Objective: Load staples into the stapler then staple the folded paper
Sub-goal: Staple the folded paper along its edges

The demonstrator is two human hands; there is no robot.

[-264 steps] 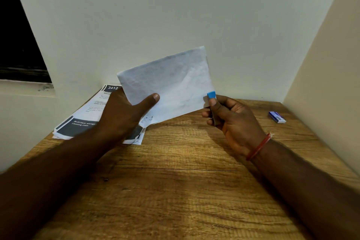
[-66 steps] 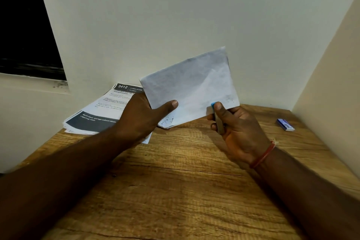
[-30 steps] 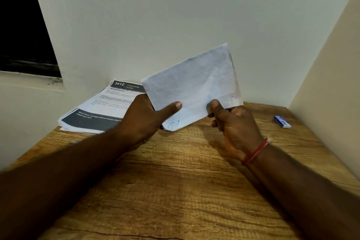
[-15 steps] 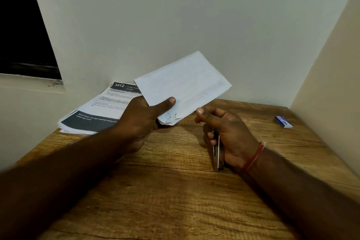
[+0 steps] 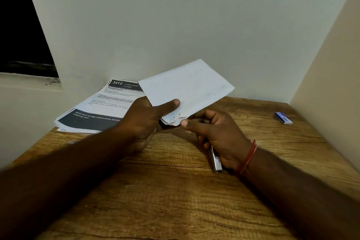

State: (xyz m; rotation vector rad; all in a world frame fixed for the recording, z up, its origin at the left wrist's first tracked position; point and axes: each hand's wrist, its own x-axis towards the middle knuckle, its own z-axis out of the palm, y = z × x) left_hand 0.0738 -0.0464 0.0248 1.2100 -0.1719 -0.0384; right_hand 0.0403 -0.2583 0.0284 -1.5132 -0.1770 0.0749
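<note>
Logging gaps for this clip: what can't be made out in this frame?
- Stapler: mostly hidden inside the right hand, head view; only a metal end shows.
- Staples in the folded paper: too small to tell.
- Small blue box: label too small.
- Printed sheets: partly covered by the left hand.

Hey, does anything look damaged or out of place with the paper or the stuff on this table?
The folded paper has a crumpled, smudged lower corner, between the left hand and right hand. The printed sheets lie fanned askew against the wall. The small blue box sits alone near the right wall.
</note>
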